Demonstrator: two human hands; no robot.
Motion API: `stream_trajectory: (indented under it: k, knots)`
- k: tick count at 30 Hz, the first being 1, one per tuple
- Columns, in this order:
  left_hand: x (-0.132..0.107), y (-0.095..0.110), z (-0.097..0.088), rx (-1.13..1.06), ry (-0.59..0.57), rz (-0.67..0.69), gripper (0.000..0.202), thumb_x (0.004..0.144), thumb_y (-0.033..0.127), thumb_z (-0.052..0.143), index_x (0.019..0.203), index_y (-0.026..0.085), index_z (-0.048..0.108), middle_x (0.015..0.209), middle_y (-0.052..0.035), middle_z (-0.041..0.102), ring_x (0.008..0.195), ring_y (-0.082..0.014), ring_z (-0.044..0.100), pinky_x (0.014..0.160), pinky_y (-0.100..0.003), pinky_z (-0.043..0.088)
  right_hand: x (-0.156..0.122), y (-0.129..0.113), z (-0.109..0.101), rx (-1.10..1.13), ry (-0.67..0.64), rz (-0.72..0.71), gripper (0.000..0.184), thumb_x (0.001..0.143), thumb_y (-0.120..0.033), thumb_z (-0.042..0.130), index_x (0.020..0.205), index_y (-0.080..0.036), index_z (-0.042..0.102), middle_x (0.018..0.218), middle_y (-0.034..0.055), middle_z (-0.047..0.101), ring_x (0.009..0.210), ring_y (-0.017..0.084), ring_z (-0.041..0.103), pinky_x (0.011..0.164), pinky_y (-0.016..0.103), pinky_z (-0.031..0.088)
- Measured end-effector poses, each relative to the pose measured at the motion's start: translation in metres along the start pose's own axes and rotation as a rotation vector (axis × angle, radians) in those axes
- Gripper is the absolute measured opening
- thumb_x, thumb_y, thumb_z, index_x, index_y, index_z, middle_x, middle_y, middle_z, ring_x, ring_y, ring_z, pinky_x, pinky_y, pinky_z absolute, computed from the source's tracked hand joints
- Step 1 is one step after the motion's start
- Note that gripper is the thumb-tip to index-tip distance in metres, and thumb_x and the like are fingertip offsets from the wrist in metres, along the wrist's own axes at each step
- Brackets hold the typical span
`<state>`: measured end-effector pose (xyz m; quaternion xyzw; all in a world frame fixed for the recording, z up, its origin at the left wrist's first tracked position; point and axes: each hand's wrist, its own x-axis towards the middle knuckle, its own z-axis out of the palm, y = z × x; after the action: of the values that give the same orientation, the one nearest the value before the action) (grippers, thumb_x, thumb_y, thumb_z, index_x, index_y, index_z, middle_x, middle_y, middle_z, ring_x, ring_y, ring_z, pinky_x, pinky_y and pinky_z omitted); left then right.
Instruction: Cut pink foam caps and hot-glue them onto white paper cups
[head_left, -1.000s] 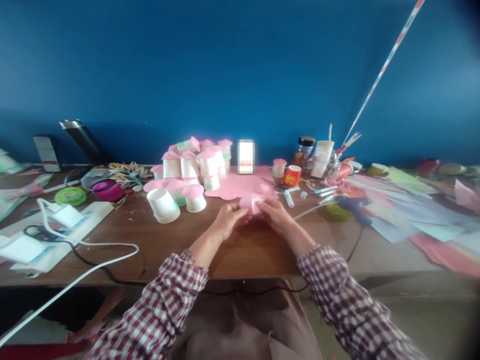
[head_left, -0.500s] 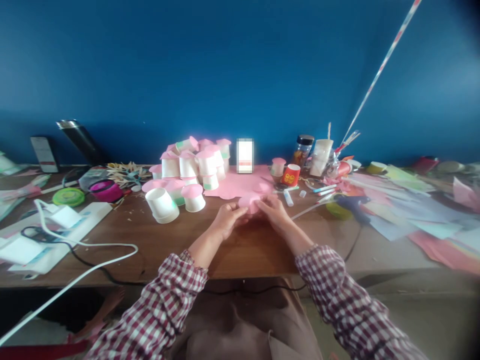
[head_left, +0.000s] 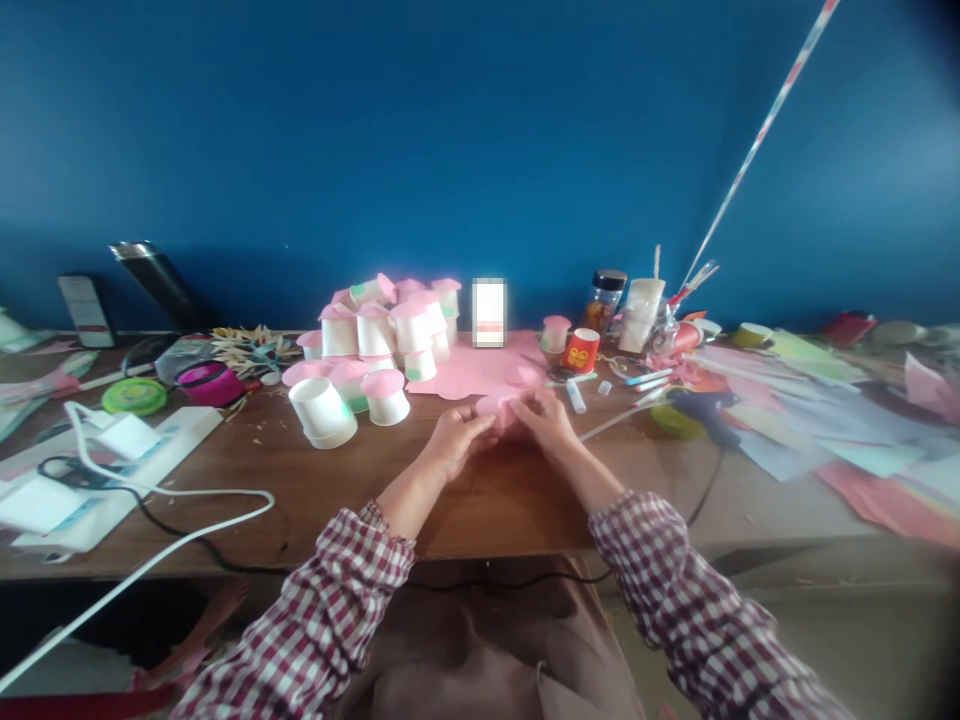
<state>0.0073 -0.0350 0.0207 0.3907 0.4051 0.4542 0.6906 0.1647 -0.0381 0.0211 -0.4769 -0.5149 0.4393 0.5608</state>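
Between my two hands is a small pink paper piece [head_left: 495, 406], held just above the wooden table. My left hand [head_left: 459, 440] pinches its left side with thumb and fingers. On the opposite side, my right hand [head_left: 546, 418] grips the right edge with closed fingertips. Behind them lies a large pink paper sheet [head_left: 472, 368]. To the left stand several white paper cups with pink paper tops [head_left: 386, 395], some stacked on others. A white paper cup [head_left: 322, 412] without a pink top leans in front of them.
A red paper cup [head_left: 582, 351], a glue stick [head_left: 576, 397] and markers [head_left: 649, 379] lie right of my hands. A glue gun [head_left: 709, 412] and paper scraps [head_left: 825, 430] spread further right. A power strip [head_left: 142, 470] with a white cable crosses the left side.
Both hands keep their grip on the pink paper piece, whose shape looks slightly more folded between the fingers. Everything else stays in place.
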Motion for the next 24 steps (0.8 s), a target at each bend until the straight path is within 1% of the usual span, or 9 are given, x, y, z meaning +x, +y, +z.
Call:
stream_trajectory:
  k: [4, 8, 13, 16, 18, 21, 23, 24]
  knots:
    - [0.001, -0.001, -0.001, 0.007, -0.021, 0.008, 0.032, 0.059, 0.025, 0.081, 0.085, 0.011, 0.069, 0.073, -0.0062, 0.069, 0.069, -0.0136, 0.065, 0.062, -0.023, 0.052, 0.0, -0.002, 0.001, -0.028, 0.011, -0.013, 0.034, 0.062, -0.049, 0.072, 0.065, -0.022, 0.052, 0.057, -0.001, 0.054, 0.054, 0.014, 0.051, 0.052, 0.029, 0.042]
    - [0.0, -0.002, 0.0, 0.024, -0.022, 0.029, 0.039, 0.056, 0.026, 0.084, 0.088, 0.012, 0.069, 0.075, -0.0051, 0.069, 0.069, -0.0126, 0.064, 0.065, -0.024, 0.052, 0.0, -0.006, 0.002, -0.076, 0.025, -0.041, 0.033, 0.063, -0.048, 0.071, 0.063, -0.022, 0.051, 0.055, -0.0013, 0.052, 0.053, 0.013, 0.048, 0.051, 0.028, 0.041]
    - [0.0, -0.002, 0.0, 0.04, -0.005, 0.036, 0.04, 0.053, 0.027, 0.085, 0.086, 0.011, 0.068, 0.075, -0.0056, 0.069, 0.069, -0.0144, 0.064, 0.066, -0.026, 0.051, 0.001, -0.006, 0.001, -0.132, 0.033, -0.061, 0.031, 0.063, -0.047, 0.07, 0.062, -0.022, 0.051, 0.055, -0.0008, 0.052, 0.054, 0.014, 0.047, 0.049, 0.028, 0.038]
    - [0.001, -0.003, 0.0, 0.045, 0.002, 0.032, 0.039, 0.051, 0.025, 0.085, 0.084, 0.012, 0.068, 0.074, -0.0047, 0.069, 0.069, -0.0145, 0.064, 0.064, -0.026, 0.05, 0.001, -0.003, 0.001, -0.112, 0.035, -0.057, 0.033, 0.062, -0.048, 0.072, 0.063, -0.022, 0.052, 0.055, -0.0013, 0.052, 0.054, 0.014, 0.048, 0.049, 0.027, 0.039]
    - [0.002, -0.002, 0.0, 0.043, 0.006, 0.037, 0.039, 0.05, 0.025, 0.085, 0.083, 0.012, 0.068, 0.071, -0.0036, 0.069, 0.066, -0.0136, 0.063, 0.062, -0.025, 0.049, 0.002, 0.0, 0.001, -0.05, 0.017, -0.03, 0.035, 0.063, -0.051, 0.072, 0.067, -0.022, 0.053, 0.056, -0.0013, 0.053, 0.053, 0.014, 0.049, 0.049, 0.027, 0.04]
    - [0.001, 0.0, 0.001, 0.007, 0.011, 0.071, 0.041, 0.05, 0.024, 0.085, 0.084, 0.012, 0.067, 0.071, -0.0027, 0.069, 0.064, -0.0129, 0.062, 0.06, -0.024, 0.049, 0.001, 0.002, 0.0, 0.088, -0.043, 0.072, 0.037, 0.069, -0.056, 0.066, 0.072, -0.021, 0.054, 0.06, 0.0006, 0.056, 0.054, 0.014, 0.052, 0.049, 0.027, 0.043]
    - [0.0, 0.001, 0.002, -0.018, 0.014, 0.095, 0.043, 0.05, 0.024, 0.085, 0.087, 0.012, 0.066, 0.074, -0.0035, 0.07, 0.065, -0.014, 0.063, 0.061, -0.025, 0.05, 0.0, 0.003, 0.0, 0.128, -0.134, 0.125, 0.036, 0.072, -0.056, 0.064, 0.073, -0.02, 0.056, 0.064, 0.0014, 0.058, 0.055, 0.013, 0.053, 0.048, 0.025, 0.042]
    - [0.0, 0.001, 0.002, -0.027, 0.018, 0.105, 0.044, 0.051, 0.024, 0.085, 0.088, 0.011, 0.066, 0.074, -0.004, 0.07, 0.066, -0.0148, 0.064, 0.062, -0.025, 0.051, -0.001, 0.004, 0.0, 0.118, -0.184, 0.127, 0.035, 0.071, -0.054, 0.065, 0.073, -0.019, 0.057, 0.065, 0.0015, 0.058, 0.056, 0.012, 0.053, 0.048, 0.024, 0.041]
